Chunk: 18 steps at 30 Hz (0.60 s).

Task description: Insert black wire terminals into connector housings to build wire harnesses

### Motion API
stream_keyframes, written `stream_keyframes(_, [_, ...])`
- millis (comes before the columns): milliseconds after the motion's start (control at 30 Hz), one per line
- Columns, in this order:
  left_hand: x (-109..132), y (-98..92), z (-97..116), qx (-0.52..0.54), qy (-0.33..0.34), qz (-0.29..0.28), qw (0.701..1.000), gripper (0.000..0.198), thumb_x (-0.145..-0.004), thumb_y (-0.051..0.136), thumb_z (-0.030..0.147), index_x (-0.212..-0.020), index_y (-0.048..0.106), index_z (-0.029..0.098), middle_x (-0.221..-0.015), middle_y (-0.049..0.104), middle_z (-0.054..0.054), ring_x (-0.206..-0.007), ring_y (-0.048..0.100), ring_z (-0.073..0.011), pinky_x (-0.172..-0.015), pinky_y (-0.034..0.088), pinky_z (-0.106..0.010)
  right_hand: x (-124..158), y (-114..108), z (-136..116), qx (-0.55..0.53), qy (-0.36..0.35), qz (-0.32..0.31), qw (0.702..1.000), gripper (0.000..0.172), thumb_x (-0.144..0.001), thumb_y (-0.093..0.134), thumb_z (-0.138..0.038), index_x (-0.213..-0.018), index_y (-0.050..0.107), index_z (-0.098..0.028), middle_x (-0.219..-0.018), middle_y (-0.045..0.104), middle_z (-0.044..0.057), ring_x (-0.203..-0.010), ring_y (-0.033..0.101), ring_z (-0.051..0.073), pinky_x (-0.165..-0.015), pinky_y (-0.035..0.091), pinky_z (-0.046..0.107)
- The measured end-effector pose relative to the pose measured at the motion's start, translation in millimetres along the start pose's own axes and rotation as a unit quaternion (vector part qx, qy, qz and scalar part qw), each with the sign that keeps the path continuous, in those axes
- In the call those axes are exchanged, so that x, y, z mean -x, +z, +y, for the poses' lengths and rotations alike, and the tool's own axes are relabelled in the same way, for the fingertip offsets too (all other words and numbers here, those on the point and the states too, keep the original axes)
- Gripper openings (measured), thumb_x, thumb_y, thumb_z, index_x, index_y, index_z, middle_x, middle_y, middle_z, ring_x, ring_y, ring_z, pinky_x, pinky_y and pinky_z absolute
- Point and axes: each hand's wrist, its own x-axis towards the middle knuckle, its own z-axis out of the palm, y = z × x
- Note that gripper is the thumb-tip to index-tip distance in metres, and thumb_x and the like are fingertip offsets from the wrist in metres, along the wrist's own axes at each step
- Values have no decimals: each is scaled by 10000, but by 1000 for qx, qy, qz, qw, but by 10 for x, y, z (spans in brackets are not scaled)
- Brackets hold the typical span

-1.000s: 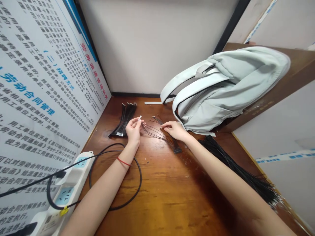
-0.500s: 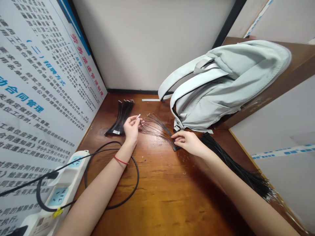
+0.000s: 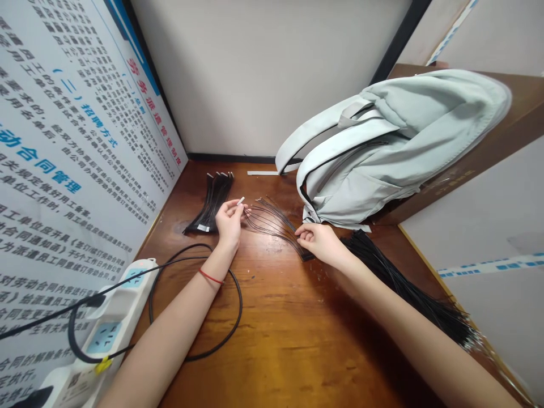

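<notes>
Between my hands stretches a fan of thin black wires (image 3: 272, 224), with small metal tips at some loose ends and a black band at the near right end. My left hand (image 3: 230, 222) pinches a small white connector (image 3: 241, 200), from which several wires run right. My right hand (image 3: 317, 241) is closed with thumb and fingertips together on the wires near their banded end; the exact hold is partly hidden by the fingers. Left of my left hand lies a bundle of finished-looking black wires (image 3: 211, 201) with white connectors and a white label. A larger black wire bundle (image 3: 403, 283) lies beyond my right forearm.
A pale backpack (image 3: 408, 147) leans at the back right against a brown cardboard box (image 3: 480, 156). At the left are a white power strip (image 3: 121, 306) and a looped black cable (image 3: 238, 317) passing by my left forearm. A white strip (image 3: 262, 173) lies at the back.
The fingers of my right hand have drawn closer together on the wires. My left hand still pinches the white connector; the whole view has shifted slightly.
</notes>
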Motion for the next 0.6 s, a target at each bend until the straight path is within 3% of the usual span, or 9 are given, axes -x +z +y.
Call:
stream_keyframes(167, [-1, 5, 3, 10, -9, 1, 1000, 249, -645, 689, 245, -826, 553, 141, -687, 661, -25, -571, 630, -114, -611, 520, -268, -121, 42, -74, 79, -41, -7, 996, 122, -706, 554, -100, -677, 635, -186, -506, 537, -39, -477, 482, 105, -514, 364, 229])
stream_keyframes(267, [-8, 0, -4, 8, -10, -5, 1000, 249, -652, 686, 259, -828, 554, 141, -687, 659, -26, -576, 629, -114, -619, 519, -272, -237, 84, -128, 97, -83, 1, 992, 153, -729, 547, -85, -718, 663, -184, -590, 593, -7, -539, 512, 119, -572, 382, 237])
stream_keyframes(400, [-15, -3, -9, 9, -8, -9, 1000, 262, -649, 690, 272, -831, 555, 140, -683, 656, -25, -587, 634, -120, -623, 520, -277, -486, 192, -245, 78, -113, -12, 990, 135, -759, 570, -116, -720, 685, -175, -711, 647, 32, -617, 544, 128, -623, 399, 241])
stream_keyframes(600, [-12, 6, 0, 12, -10, -5, 1000, 252, -637, 683, 267, -821, 565, 143, -681, 665, -29, -590, 642, -132, -613, 528, -276, -937, 442, -453, 13, -184, -64, 981, 58, -748, 632, -186, -766, 686, -172, -680, 621, -4, -612, 512, 106, -601, 375, 215])
